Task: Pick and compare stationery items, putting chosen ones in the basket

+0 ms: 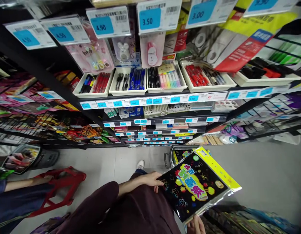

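Observation:
A flat pack of scratch-art paper, black with colourful lettering and a yellow header strip, is held tilted in front of my body in a clear plastic sleeve. My left hand grips its left corner, with the thumb on top and the other fingers underneath. At the lower edge, my right hand pinches the sleeve; part of that hand is cut off by the frame. Just beyond the pack, a dark basket stands on the floor, partly covered by it. Similar black and yellow packs lie inside.
Ahead is a shelf with trays of pens, price tags and hanging packets. At left, another person's arm reaches over a red stool, near a grey basket. Packaged goods line the lower right.

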### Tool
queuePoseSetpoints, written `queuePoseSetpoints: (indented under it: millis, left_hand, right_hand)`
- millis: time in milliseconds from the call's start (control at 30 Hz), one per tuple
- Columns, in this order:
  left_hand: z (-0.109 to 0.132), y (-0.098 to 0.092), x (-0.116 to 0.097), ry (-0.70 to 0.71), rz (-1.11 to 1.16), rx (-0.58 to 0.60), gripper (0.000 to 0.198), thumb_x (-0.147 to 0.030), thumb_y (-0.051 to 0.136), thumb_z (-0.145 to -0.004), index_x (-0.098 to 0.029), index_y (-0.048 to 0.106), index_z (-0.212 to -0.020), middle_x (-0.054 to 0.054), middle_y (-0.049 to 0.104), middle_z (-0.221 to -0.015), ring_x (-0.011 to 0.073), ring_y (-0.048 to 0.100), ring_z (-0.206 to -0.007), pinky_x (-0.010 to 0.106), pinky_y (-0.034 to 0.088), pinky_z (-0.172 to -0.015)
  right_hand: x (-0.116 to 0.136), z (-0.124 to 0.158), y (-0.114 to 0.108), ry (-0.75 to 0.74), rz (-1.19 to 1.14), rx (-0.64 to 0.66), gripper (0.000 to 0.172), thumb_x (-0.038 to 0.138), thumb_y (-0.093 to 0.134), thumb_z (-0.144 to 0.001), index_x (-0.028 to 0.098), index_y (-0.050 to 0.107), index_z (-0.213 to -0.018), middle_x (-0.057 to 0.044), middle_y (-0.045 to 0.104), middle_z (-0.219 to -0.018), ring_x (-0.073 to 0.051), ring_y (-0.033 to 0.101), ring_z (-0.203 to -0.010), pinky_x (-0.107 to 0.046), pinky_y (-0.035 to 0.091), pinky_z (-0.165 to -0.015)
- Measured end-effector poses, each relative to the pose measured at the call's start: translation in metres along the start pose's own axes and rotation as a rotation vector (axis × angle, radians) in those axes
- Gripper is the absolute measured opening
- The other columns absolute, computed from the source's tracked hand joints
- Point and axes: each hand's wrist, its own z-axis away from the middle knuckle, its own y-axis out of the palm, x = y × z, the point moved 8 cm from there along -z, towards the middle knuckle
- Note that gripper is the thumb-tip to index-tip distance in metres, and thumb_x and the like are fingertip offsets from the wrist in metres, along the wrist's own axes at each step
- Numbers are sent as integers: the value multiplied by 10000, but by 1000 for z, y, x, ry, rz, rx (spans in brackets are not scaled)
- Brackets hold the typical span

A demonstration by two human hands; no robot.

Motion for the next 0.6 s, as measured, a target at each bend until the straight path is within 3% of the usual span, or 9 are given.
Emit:
queuePoseSetpoints:
  millis: [200, 600]
  left_hand:
    - [12, -18, -4, 2, 28, -27, 445, -561, 675, -773, -180, 489, -908, -27, 570, -630, 163, 625, -483, 256, 473, -482]
    - [14, -34, -3, 12, 91, 7, 558, -611, 714, -715, -165, 516, -984, -15, 590, -677, 151, 617, -489, 259, 469, -506]
  right_hand:
    - [-9, -1, 17, 79, -51, -75, 483, 383, 883, -420, 208, 668, -816, -4, 701, -769, -200, 664, -662, -287, 566, -572]
    - [-10, 8, 27, 105, -86, -72, 507, 422, 906, -493, 214, 676, -895, 0, 716, -836, -177, 686, -750, -243, 583, -681]
